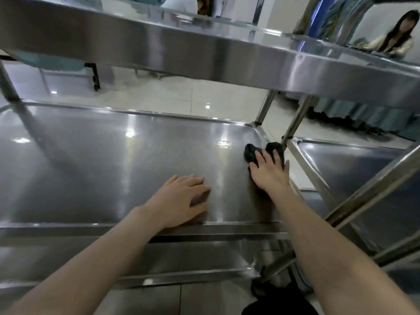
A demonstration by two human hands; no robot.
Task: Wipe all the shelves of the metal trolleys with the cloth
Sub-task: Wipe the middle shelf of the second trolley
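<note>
- While pressing on the black cloth (251, 153) from above: right hand (270, 171), palm down, fingers straight and spread apart, not curled round the fabric.
- Cloth bunched up on the middle shelf (102, 169) of the near trolley, at about 3 o'clock of that shelf, close to its far right corner and against the raised right rim. Two dark lumps showing past the fingertips.
- Left hand (181, 198) at about 8 o'clock from the cloth, apart from it, resting palm down on the bare steel near the front rim. Fingers relaxed, a little bent, holding nothing.
- Both forearms bare, reaching in from 6 o'clock over the front rim of the middle shelf.
- Top shelf (204, 53) across 12 o'clock, above both hands, shiny, with blurred reflections of the room.
- Lower shelf (159, 258) at 6 o'clock, partly hidden under the left forearm.
- Steel posts (264, 108) at about 1 o'clock from the cloth, two close together, rising toward the top shelf.
- Second trolley shelf (363, 173) at 3 o'clock, just beside the first one, with a narrow strip of floor between the two rims.
- Pale glossy floor tiles (181, 94) beyond the middle shelf, toward 12 o'clock, with small bright light spots.
- Seated person (395, 35) in a pale top at 2 o'clock, far off.
- Teal fabric (363, 119) lower down, toward 3 o'clock.
- Dark thing (279, 289) at 5 o'clock near the floor, too unclear to name.
</note>
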